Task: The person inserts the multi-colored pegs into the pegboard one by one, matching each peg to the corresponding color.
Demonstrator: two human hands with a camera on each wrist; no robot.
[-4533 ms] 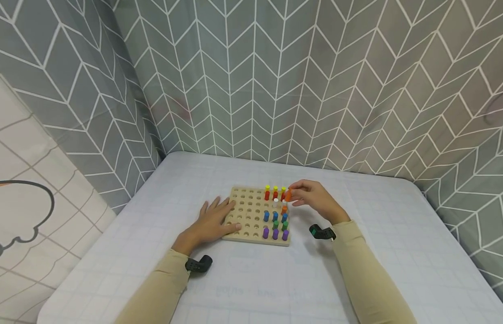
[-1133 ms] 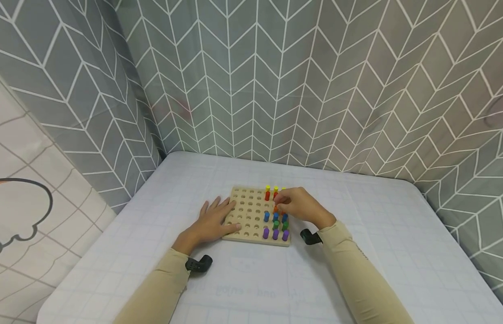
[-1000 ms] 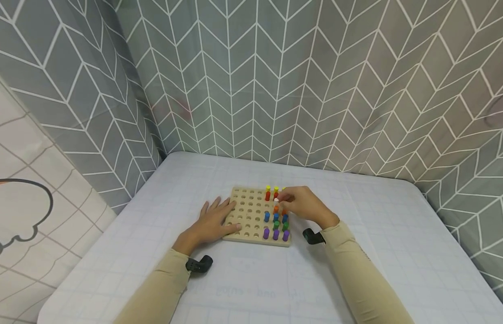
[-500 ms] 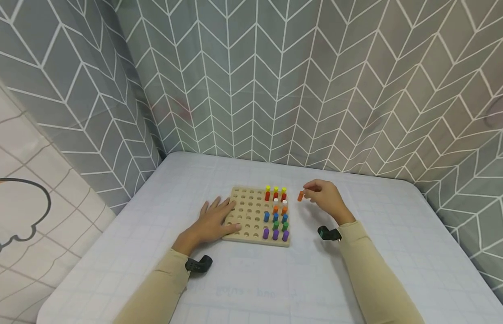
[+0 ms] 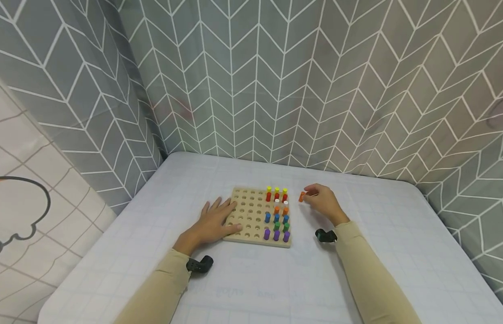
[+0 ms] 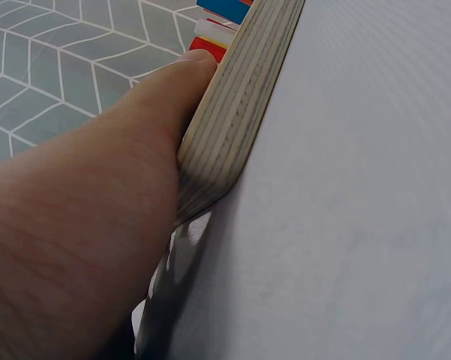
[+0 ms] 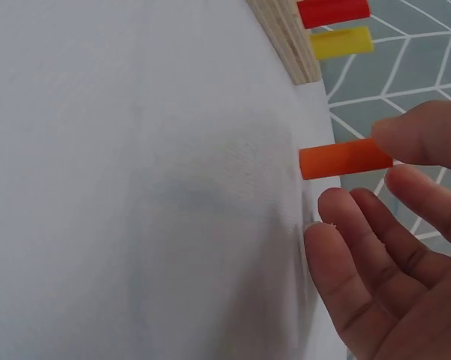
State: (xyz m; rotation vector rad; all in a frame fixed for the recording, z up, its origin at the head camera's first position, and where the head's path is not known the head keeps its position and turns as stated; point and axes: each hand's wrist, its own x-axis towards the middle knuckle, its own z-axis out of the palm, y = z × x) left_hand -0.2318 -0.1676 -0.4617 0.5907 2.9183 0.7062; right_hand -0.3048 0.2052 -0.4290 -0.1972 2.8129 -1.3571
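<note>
My left hand point(image 5: 212, 222) lies with spread fingers on the left part of a wooden pegboard point(image 5: 257, 242); its thumb point(image 6: 184, 82) reaches over the board's edge in the left wrist view. Between thumb and index finger, my right hand point(image 5: 323, 202) pinches an orange peg point(image 7: 345, 158) by its upper end, just right of the board. Its other fingers are loosely bent. Upright pegs fill holes on the board's right side: yellow point(image 5: 277, 189), red point(image 5: 268, 197), white point(image 5: 277, 202), orange, blue point(image 5: 267, 217), green point(image 5: 286, 227) and purple point(image 5: 277, 235). Two orange pegs stand there.
The board rests on a table with a pale cloth point(image 5: 243, 283). Bare holes point(image 5: 251, 204) cover its left and middle part. Grey chevron curtains point(image 5: 275, 90) hang behind and beside the table. Each wrist wears a black camera point(image 5: 200, 264).
Since the earliest frame, a second orange peg has come to stand on the board. My right hand has moved right, off the board, and now pinches another orange peg. My left hand stays put.
</note>
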